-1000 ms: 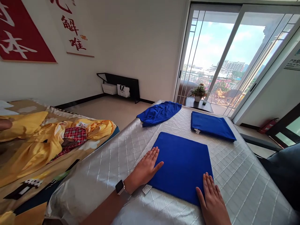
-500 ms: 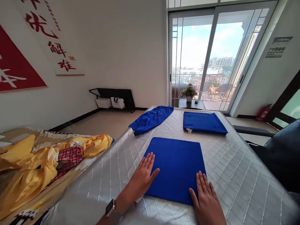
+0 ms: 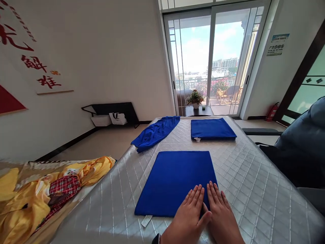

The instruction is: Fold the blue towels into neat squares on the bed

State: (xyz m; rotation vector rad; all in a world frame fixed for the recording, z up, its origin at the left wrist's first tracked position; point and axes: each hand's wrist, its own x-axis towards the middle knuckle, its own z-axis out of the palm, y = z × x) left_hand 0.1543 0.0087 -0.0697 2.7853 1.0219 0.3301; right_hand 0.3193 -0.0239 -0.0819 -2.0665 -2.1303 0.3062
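Observation:
A blue cloth folded into a flat square [image 3: 175, 179] lies in front of me, with a white label [image 3: 146, 221] sticking out at its near left edge. My left hand [image 3: 191, 211] rests flat on its near right part, fingers stretched out. Right beside it, my right hand [image 3: 219, 210] lies palm down along the cloth's right edge, its fingers straight too. The two hands touch or almost touch at the thumbs. Neither hand grips anything. The cloth's near right corner is hidden under them.
The quilted silver surface [image 3: 251, 189] bears another folded blue cloth [image 3: 212, 128] at the back right and a loosely bunched blue cloth [image 3: 156, 133] at the back left. Yellow fabric [image 3: 93, 171] lies lower at left. A dark chair [image 3: 299, 145] stands at right.
My left hand has moved right across the folded cloth, from its left side to beside my right hand. The label at the near left is now uncovered. The view has turned slightly right.

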